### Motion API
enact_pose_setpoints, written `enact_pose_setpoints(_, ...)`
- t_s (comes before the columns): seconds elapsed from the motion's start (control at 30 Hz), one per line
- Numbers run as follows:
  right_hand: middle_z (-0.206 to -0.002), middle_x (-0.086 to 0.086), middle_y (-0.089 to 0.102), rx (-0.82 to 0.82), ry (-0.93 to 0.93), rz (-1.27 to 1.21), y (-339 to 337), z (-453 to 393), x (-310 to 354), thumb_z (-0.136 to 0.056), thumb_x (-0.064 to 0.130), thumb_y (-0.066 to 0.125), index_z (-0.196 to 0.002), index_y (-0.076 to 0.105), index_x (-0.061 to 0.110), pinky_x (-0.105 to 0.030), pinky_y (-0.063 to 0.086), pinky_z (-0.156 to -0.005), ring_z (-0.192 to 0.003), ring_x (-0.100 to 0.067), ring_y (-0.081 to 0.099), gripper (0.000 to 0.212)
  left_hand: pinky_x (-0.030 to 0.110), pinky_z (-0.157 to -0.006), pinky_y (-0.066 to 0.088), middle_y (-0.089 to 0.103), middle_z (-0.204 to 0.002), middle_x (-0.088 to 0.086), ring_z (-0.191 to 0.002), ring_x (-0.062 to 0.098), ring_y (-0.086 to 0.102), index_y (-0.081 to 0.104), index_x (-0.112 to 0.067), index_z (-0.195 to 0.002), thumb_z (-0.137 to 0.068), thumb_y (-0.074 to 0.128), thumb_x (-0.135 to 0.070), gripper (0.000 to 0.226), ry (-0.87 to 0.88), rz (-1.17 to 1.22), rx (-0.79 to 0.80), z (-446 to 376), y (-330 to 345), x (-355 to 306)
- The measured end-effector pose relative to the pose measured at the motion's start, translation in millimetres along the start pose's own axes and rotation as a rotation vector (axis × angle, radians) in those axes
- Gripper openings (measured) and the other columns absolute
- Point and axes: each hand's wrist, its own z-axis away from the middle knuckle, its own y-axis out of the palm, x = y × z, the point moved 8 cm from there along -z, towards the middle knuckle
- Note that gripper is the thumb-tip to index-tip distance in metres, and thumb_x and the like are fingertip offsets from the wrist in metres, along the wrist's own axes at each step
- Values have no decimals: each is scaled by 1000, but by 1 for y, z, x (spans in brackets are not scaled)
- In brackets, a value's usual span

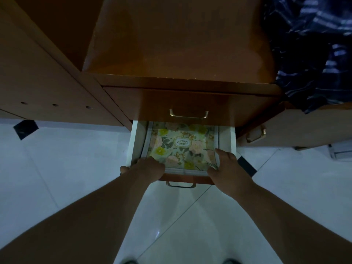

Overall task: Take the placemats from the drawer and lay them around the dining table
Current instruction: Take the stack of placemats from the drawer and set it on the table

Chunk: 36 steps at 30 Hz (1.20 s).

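A stack of floral placemats (181,147) with pale borders lies in the open lower drawer (227,138) of a brown wooden cabinet. My left hand (146,166) grips the stack's near left corner, fingers curled over its edge. At the near right corner my right hand (226,164) holds the stack, fingers over the curled-up right edge. The far part of the placemats is hidden under the closed upper drawer.
The upper drawer with a metal handle (188,113) stands shut above. The open drawer's own handle (181,184) points toward me. A dark striped cloth (312,54) lies at the right. Another wooden unit (285,128) stands right of the drawer. White tiled floor (66,168) spreads below.
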Motion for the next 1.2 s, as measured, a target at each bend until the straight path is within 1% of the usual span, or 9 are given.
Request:
enact_pose_setpoints(0.17, -149, -4, 31, -9, -5, -6, 0, 0, -1, -96, 32, 56, -152, 27, 27, -39, 48, -99, -127, -26, 50, 63, 51, -97, 50, 59, -92, 7, -97, 31, 60, 63, -14, -103, -83, 48, -42, 38, -58, 257, -124, -11, -4, 9)
enact_pose_setpoints(0.37, -149, -5, 31, -9, 24, -54, -1, -2, -5, -96, 30, 55, -151, 33, 30, -35, 42, -100, -128, -25, 48, 59, 31, -85, 50, 70, -117, 14, -111, 34, 66, 70, -7, -117, -96, 56, -24, 30, -64, 675, -294, 6, -39, 4)
enact_pose_setpoints(0.43, -148, -3, 32, -11, 40, -63, -2, -1, -7, -96, 32, 54, -150, 35, 32, -35, 44, -100, -126, -24, 49, 57, 32, -93, 52, 68, -125, 12, -114, 33, 65, 68, -11, -124, -97, 57, -22, 31, -7, 726, -315, 6, -44, 0)
enact_pose_setpoints(0.53, -145, -1, 33, -4, 42, -66, -1, -2, -7, -96, 33, 52, -149, 37, 36, -40, 44, -104, -123, -22, 50, 55, 40, -102, 52, 60, -134, 15, -120, 33, 61, 61, -6, -133, -101, 53, -16, 34, 23, 781, -249, 5, -36, -4)
enact_pose_setpoints(0.6, -144, -1, 33, 3, 36, -69, 0, -2, -6, -96, 33, 52, -149, 38, 36, -39, 43, -106, -124, -21, 49, 54, 41, -101, 53, 59, -132, 17, -122, 32, 59, 60, -1, -131, -103, 48, -11, 32, 12, 538, -262, 7, -33, -1)
enact_pose_setpoints(0.83, -141, -2, 43, -16, 9, 15, -5, 0, -9, -94, 37, 52, -144, 46, 35, -33, 45, -96, -123, -22, 49, 51, 47, -80, 63, 65, -115, 16, -97, 35, 71, 64, -17, -99, -96, 55, 2, 20, 40, 1388, -137, 14, -42, 8)
enact_pose_setpoints(0.93, -134, -2, 54, -12, 93, -77, -10, 0, -17, -89, 45, 52, -136, 55, 34, -34, 48, -92, -115, -23, 55, 48, 35, -69, 62, 68, -108, 11, -83, 25, 73, 66, -20, -113, -97, 60, -4, 23, 83, 1492, -110, 30, -57, 0)
enact_pose_setpoints(1.03, -122, -4, 62, 27, 270, -373, -8, 2, -24, -83, 55, 54, -122, 64, 29, -31, 49, -80, -103, -22, 60, 48, 20, -50, 44, 68, -110, 11, -61, 14, 61, 55, -20, -137, -100, 55, -7, 39, 87, 1467, 30, 52, -64, -5)
enact_pose_setpoints(1.2, -97, -3, 59, 70, 314, -722, -7, 15, -12, -98, 17, 53, -113, 61, 15, -41, 53, -82, -84, -20, 58, 17, 17, -45, 35, 63, -117, 15, -56, 12, 48, 46, -19, -148, -102, 48, -9, 47, 57, 1444, 99, 70, -63, 11)
